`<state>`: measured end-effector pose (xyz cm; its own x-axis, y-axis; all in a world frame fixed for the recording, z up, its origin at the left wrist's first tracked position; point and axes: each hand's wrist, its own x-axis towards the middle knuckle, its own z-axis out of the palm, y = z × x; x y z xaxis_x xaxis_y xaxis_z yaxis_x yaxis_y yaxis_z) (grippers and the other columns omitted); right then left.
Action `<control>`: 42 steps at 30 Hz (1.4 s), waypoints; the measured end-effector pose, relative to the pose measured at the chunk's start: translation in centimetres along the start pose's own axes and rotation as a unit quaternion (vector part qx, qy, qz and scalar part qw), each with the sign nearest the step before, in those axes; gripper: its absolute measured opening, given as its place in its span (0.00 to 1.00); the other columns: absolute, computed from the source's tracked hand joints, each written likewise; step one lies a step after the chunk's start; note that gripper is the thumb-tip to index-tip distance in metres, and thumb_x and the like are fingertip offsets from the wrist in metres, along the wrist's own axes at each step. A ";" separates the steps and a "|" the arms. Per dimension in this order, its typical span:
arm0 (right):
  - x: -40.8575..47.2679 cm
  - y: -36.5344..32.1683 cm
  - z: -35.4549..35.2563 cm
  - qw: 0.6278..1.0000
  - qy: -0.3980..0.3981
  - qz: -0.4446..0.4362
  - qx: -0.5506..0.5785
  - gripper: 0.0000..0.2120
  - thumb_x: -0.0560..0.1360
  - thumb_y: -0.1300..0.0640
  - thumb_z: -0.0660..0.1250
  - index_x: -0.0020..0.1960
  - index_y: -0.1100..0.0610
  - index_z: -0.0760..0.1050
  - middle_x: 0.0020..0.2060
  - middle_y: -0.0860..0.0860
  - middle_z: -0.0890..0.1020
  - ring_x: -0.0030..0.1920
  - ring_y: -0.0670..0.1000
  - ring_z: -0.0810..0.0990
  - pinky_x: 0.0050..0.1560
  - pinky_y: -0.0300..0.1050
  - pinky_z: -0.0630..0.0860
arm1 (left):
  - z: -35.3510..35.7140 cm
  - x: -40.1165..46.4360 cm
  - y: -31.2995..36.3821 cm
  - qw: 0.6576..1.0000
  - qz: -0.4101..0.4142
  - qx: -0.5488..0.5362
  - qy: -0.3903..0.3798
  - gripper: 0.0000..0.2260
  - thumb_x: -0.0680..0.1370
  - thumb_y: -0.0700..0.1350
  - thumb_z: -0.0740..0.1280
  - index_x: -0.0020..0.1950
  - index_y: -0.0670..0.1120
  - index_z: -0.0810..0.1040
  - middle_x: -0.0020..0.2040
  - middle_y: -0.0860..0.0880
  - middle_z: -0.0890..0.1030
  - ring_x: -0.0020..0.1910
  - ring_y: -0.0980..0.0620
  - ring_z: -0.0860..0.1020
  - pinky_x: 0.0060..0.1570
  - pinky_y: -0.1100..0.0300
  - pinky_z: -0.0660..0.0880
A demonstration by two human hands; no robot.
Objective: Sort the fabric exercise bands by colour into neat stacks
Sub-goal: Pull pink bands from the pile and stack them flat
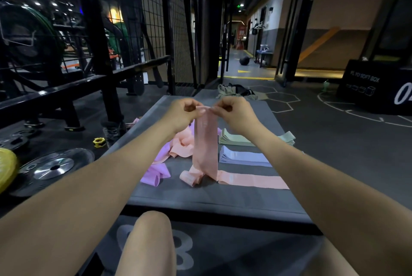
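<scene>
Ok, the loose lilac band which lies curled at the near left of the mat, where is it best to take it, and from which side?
Take the lilac band at its curled near end, where the fabric stands up in a loop that fingers can pinch. Come from above and from the left: that side of the mat is bare, while the pink roll and the hanging pink band lie to its right.

Grey padded platform [200,195], steel weight plate [53,167] on dark floor, yellow collar clamp [99,142], black soft box [376,88], wire mesh partition [165,21]
</scene>
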<state>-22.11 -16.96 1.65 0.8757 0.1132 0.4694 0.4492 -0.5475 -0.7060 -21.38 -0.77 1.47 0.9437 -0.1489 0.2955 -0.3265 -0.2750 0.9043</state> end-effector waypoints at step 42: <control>-1.1 3.0 -10.3 0.990 0.120 0.038 -0.060 0.07 0.75 0.58 0.67 0.46 0.61 0.80 0.36 0.51 0.78 0.37 0.47 0.72 0.35 0.34 0.68 | 12.4 2.9 3.0 0.992 0.031 -0.026 -0.122 0.14 0.74 0.30 0.66 0.58 0.39 0.73 0.48 0.46 0.79 0.43 0.55 0.78 0.45 0.65 0.74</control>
<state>-23.52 -27.23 4.46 0.8329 -0.1247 0.5392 0.3461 -0.6428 -0.6833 -20.32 -13.82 1.22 0.8782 -0.3921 0.2737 -0.3748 -0.2090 0.9032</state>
